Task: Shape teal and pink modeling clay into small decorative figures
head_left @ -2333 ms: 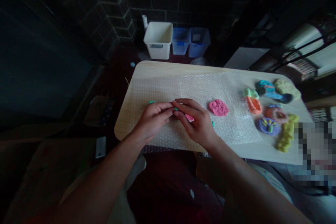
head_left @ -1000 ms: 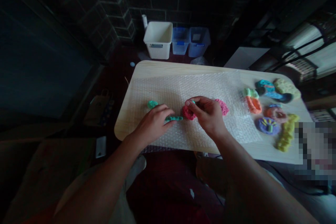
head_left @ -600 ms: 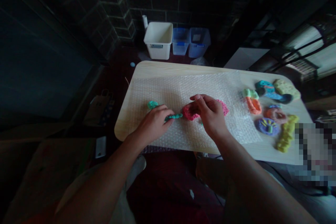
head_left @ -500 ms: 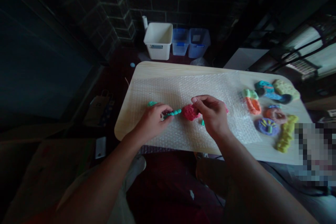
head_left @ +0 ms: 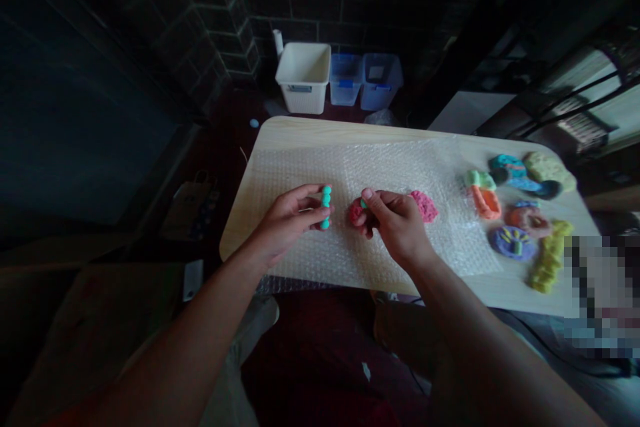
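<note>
At the frame's centre, our left hand [head_left: 293,217] grips the beaded green strip [head_left: 326,199], now turned to run up and down the frame. Just right of centre, our right hand [head_left: 400,220] now pinches a small green piece [head_left: 364,203], partly hiding the red lump [head_left: 355,211]. Both hands seem occupied with green parts.

Craft corner, brick wall [head_left: 325,3], plastic bins [head_left: 303,99], table [head_left: 310,128], colourful moulded shapes [head_left: 505,250]

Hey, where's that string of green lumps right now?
In the head view, the string of green lumps is in the grip of the left hand, over the bubble wrap, just left of the dark pink clump.
</note>
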`<move>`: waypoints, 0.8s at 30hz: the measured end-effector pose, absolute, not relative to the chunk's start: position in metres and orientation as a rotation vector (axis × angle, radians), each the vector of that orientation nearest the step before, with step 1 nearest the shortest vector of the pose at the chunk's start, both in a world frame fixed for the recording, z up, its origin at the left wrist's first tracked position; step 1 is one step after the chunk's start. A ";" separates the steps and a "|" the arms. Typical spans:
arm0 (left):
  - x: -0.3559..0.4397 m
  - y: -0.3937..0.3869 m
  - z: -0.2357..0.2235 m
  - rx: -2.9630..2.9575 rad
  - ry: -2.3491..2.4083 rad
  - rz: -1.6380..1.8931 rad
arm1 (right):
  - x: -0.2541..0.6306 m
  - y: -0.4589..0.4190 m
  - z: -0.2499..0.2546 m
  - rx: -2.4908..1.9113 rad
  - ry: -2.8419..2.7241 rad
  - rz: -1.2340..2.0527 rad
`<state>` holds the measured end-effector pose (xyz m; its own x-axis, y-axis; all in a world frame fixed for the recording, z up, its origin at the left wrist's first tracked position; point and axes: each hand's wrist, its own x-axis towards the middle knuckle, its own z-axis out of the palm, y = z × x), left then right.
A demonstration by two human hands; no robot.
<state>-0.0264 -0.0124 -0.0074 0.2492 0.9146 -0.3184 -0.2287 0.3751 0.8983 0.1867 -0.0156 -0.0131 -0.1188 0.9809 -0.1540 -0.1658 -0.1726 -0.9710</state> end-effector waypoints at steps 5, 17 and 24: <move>-0.026 -0.013 -0.005 0.706 0.940 0.908 | 0.188 -0.016 -0.016 -1.098 -0.987 1.525; -0.028 -0.012 -0.006 0.599 0.968 0.929 | 0.184 -0.015 -0.014 -1.029 -0.881 1.714; -0.029 -0.011 -0.007 0.497 0.968 0.933 | 0.188 -0.014 -0.015 -1.045 -0.812 1.685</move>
<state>-0.0293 -0.0109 -0.0065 0.2409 0.8467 -0.4744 -0.4424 0.5308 0.7228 0.1884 -0.0145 -0.0152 -0.1746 0.9462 -0.2723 -0.3768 -0.3197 -0.8694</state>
